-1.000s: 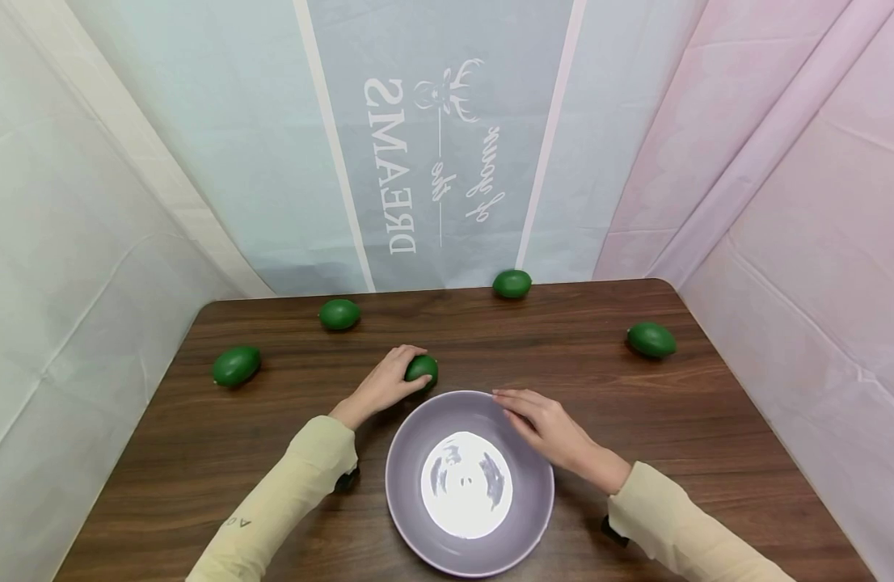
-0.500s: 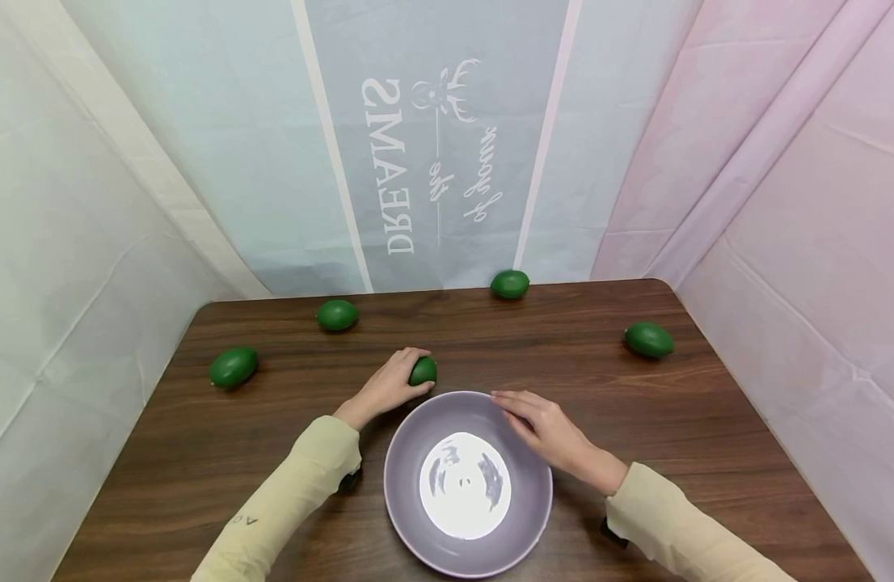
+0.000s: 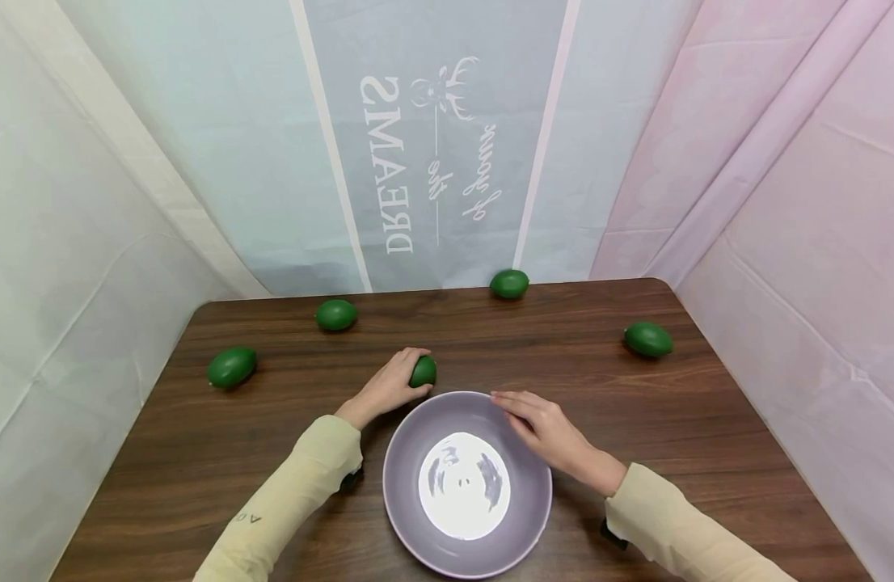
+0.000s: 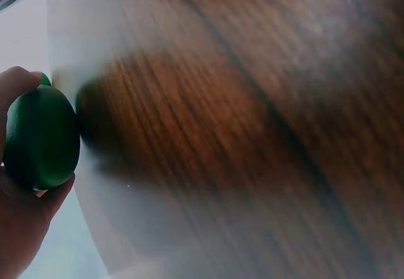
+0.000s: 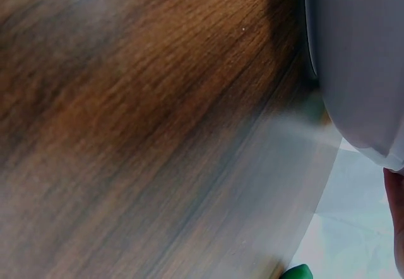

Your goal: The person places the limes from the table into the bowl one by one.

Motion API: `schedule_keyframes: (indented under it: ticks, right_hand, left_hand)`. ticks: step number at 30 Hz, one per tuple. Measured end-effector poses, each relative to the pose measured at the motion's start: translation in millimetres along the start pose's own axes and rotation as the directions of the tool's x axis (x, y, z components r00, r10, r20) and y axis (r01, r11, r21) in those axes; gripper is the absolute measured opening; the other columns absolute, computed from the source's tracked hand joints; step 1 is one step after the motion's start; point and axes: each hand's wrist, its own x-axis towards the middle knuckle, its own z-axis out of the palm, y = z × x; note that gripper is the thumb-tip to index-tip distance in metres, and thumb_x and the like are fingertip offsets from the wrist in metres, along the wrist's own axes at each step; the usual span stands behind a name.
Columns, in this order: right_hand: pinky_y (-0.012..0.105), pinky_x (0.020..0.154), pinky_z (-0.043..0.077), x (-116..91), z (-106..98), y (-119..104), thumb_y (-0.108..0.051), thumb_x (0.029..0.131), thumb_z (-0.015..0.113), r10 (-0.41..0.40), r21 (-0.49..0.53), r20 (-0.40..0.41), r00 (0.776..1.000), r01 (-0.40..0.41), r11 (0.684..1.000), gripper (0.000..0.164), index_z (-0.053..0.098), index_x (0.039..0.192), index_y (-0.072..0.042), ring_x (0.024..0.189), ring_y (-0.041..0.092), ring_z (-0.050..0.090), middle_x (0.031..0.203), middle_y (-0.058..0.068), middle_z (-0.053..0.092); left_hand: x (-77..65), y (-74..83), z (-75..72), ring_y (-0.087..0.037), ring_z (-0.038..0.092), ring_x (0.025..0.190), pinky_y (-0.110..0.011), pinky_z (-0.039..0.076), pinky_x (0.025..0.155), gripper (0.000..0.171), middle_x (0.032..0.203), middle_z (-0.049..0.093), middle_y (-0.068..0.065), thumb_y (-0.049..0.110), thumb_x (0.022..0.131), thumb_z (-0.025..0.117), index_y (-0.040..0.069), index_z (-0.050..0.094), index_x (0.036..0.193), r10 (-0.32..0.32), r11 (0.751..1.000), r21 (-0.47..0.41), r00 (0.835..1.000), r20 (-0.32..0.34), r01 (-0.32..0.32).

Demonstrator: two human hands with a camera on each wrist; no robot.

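Observation:
In the head view, my left hand (image 3: 391, 385) holds a green lime (image 3: 423, 371) just beyond the bowl's far-left rim. The left wrist view shows the same lime (image 4: 44, 137) between thumb and finger, close above or touching the wood; I cannot tell which. A round, glossy lilac bowl (image 3: 401, 517) stands at the near middle. My right hand (image 3: 552, 432) rests at its far-right rim, fingers fairly straight and thumb over the inside. The right wrist view catches one finger (image 5: 394, 219) against the bowl's edge (image 5: 353, 71).
On the dark wooden table (image 3: 200, 469) lie more limes: one at the left (image 3: 232, 368), one at the back left (image 3: 336, 315), one at the back (image 3: 509, 284) and another lime (image 3: 648, 339) at the right. Fabric walls (image 3: 272, 162) enclose the back and sides.
My left thumb has slid from the lime's front to its near side, and the hand has shifted slightly right. My right hand keeps its place at the bowl. The camera view has drifted slightly.

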Motion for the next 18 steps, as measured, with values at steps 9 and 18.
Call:
schedule_keyframes:
  ticks: [9,18]
  right_hand:
    - [0.029,0.081,0.049,-1.1,2.5,1.8,0.007,0.074,0.066,-0.032,0.004,-0.041,0.999,0.032,0.999,0.035,0.065,0.108,0.0,0.097,0.022,0.061,0.108,0.009,0.064]
    - [0.03,0.08,0.049,-1.3,3.1,0.8,0.006,0.075,0.066,-0.012,0.003,-0.03,0.999,0.012,1.0,0.034,0.066,0.108,0.0,0.097,0.022,0.061,0.108,0.009,0.065]
  left_hand:
    - [0.1,-4.5,3.4,-0.026,0.047,0.107,-0.04,0.044,0.084,0.06,0.124,0.046,-0.012,0.024,0.083,0.067,0.007,0.039,0.133,-0.011,1.0,0.0,1.0,0.014,0.011]
    - [0.3,-4.0,2.5,-0.027,0.047,0.104,-0.04,0.044,0.084,0.058,0.122,0.046,-0.013,0.024,0.084,0.066,0.006,0.039,0.132,0.013,1.0,0.005,1.0,0.025,-0.013]
